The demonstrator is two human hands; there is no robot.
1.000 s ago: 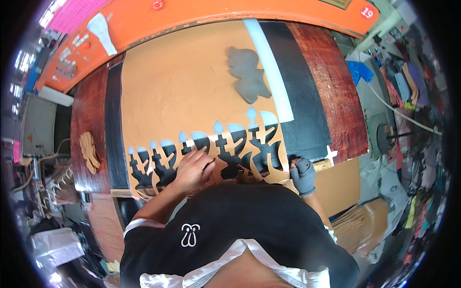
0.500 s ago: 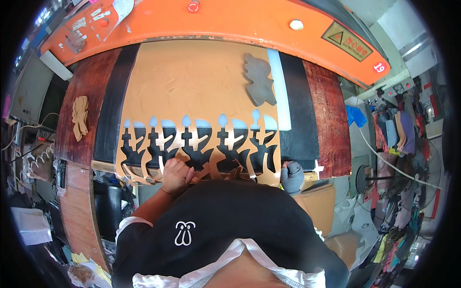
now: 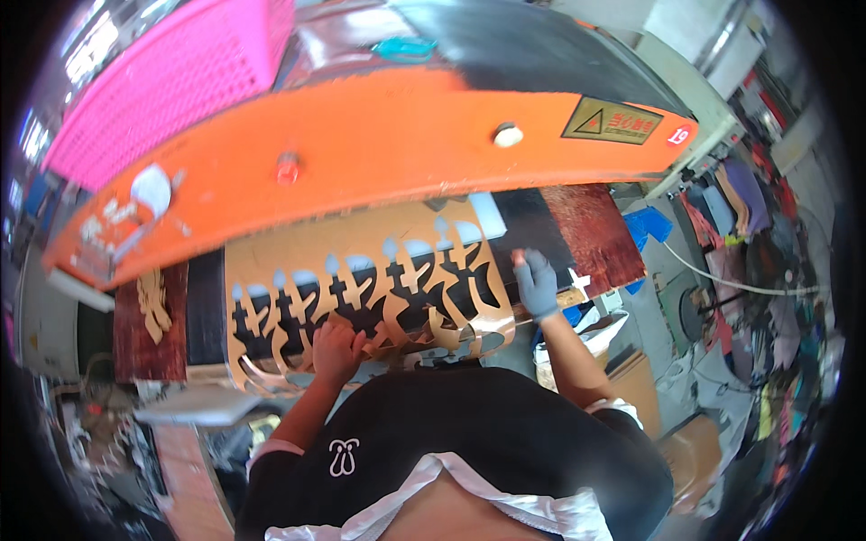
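A tan sheet (image 3: 347,237) lies on the black cutting surface, its near part a web of leftover strips around several figure-shaped holes. My bare left hand (image 3: 337,352) is at the sheet's front edge, with its fingers curled on the strips. My right hand (image 3: 538,287), in a grey glove with bare skin showing at a fingertip, is over the black surface (image 3: 519,216) right of the sheet. Its fingers are partly spread and hold nothing visible. Only a sliver of a grey figure-shaped block (image 3: 442,204) shows below the orange press beam (image 3: 379,135).
Cut tan figure pieces (image 3: 153,307) lie stacked on the red-brown board at the left. Across the far side, the orange beam carries a red button (image 3: 288,169) and a white knob (image 3: 508,135). A pink basket (image 3: 180,81) rests above it. Hanging coloured pieces (image 3: 740,198) are at the right.
My right hand has moved forward from the front edge onto the black surface, its fingers opening. My left hand stays at the sheet's edge. The view has tilted up, and the beam covers most of the grey block.
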